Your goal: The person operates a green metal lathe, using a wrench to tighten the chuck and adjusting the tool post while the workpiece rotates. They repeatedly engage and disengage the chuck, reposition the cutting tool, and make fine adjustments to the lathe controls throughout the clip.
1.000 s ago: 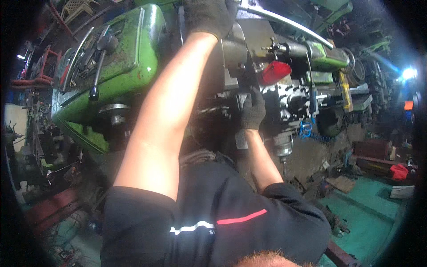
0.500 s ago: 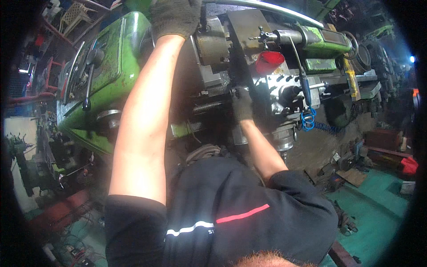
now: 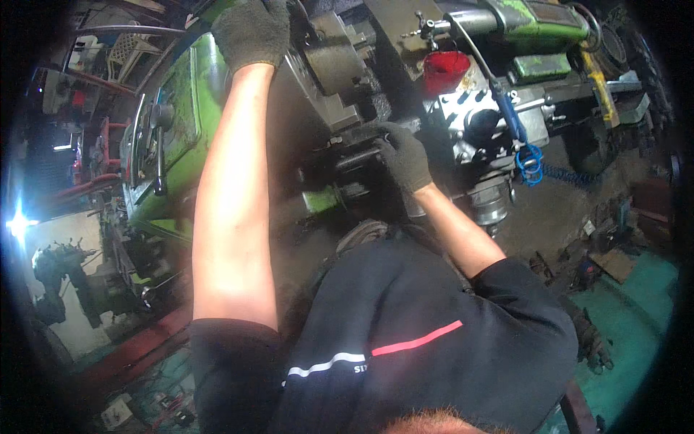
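Observation:
Both hands wear dark knit work gloves at a green metal lathe. My left hand (image 3: 253, 40) rests at the upper rim of the big dark chuck (image 3: 295, 90), beside the headstock (image 3: 210, 72); its fingertips are out of sight. A stepped metal jaw (image 3: 340, 114) stands out from the chuck face. Below and right of that jaw, my right hand (image 3: 406, 155) has its fingers bent, and a small shiny bit shows at the fingertips. I cannot make out what it is. Right of this hand sits the tool post (image 3: 481, 126) with its several bolts.
A red cup (image 3: 444, 71) stands behind the tool post, below the tailstock (image 3: 538, 22). A blue-handled air gun (image 3: 510, 112) with a coiled blue hose (image 3: 530, 165) hangs there. The headstock carries a long lever (image 3: 160, 152). Green floor (image 3: 629, 340) shows lower right.
The view has tilted, and the lathe sits higher in it. My right hand shows more of its back and now reaches leftward beneath the jaw. My left hand stays at the chuck's upper rim.

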`<act>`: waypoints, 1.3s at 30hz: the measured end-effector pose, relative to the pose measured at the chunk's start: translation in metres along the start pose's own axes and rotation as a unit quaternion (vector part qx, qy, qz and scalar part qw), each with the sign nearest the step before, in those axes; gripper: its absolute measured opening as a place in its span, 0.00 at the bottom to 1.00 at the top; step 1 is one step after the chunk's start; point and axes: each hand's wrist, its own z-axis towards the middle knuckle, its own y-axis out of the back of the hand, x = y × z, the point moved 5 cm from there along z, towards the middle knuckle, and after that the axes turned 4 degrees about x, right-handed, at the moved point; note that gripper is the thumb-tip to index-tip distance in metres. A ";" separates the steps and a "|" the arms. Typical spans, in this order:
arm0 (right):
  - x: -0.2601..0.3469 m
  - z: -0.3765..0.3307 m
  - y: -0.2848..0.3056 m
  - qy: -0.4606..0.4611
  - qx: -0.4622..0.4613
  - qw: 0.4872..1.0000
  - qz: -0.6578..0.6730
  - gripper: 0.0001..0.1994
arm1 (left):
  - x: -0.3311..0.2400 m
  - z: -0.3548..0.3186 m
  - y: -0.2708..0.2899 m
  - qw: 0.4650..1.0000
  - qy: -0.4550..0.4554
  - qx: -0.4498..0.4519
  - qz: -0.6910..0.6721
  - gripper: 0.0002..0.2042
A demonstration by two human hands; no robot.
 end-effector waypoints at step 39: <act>0.066 -0.040 -0.024 0.201 0.380 0.882 0.195 0.21 | 0.008 0.002 -0.008 0.996 0.045 0.015 -0.078 0.37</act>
